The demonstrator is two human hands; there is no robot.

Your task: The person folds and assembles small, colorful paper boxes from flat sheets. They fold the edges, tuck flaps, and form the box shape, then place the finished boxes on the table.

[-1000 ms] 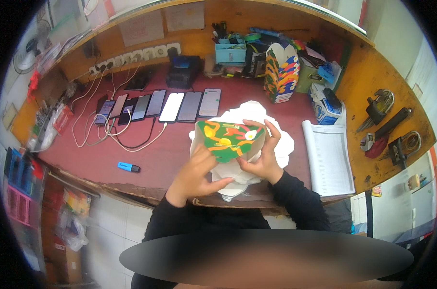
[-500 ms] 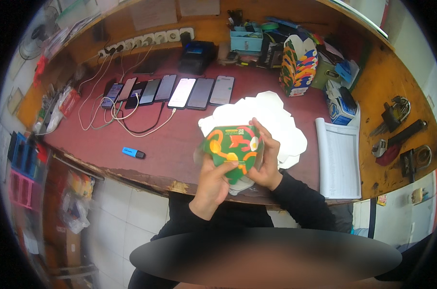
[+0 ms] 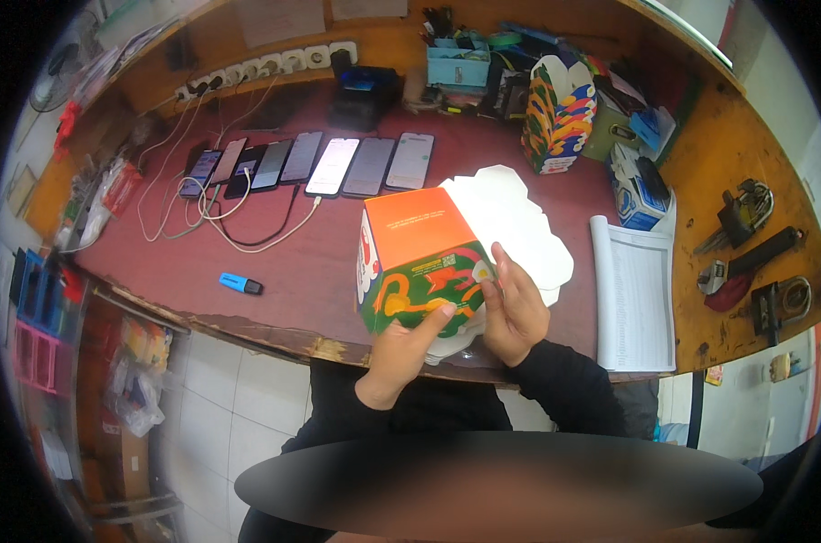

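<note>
A colourful cardboard food box (image 3: 421,228) is tilted over the near edge of the table, its orange panel facing up and its green patterned side toward me. My left hand (image 3: 400,355) grips the near green side, thumb lying on the print and fingers hidden behind it. At the box's right edge my right hand (image 3: 517,315) holds on with thumb and fingertips. Under and beyond the box lies a pile of flat white box blanks (image 3: 524,231), partly covered by it. Several folded boxes (image 3: 558,118) of the same print stand nested at the back right.
Several phones (image 3: 367,167) lie in a row at the back, some with charging cables. A blue highlighter (image 3: 239,283) is on the left of the table (image 3: 288,294). To the right are an open paper booklet (image 3: 639,299), padlocks (image 3: 780,303) and an adjustable wrench (image 3: 754,256).
The box has turned in my hands, so its orange panel and left side now show. My right hand has shifted slightly down and right along its edge.
</note>
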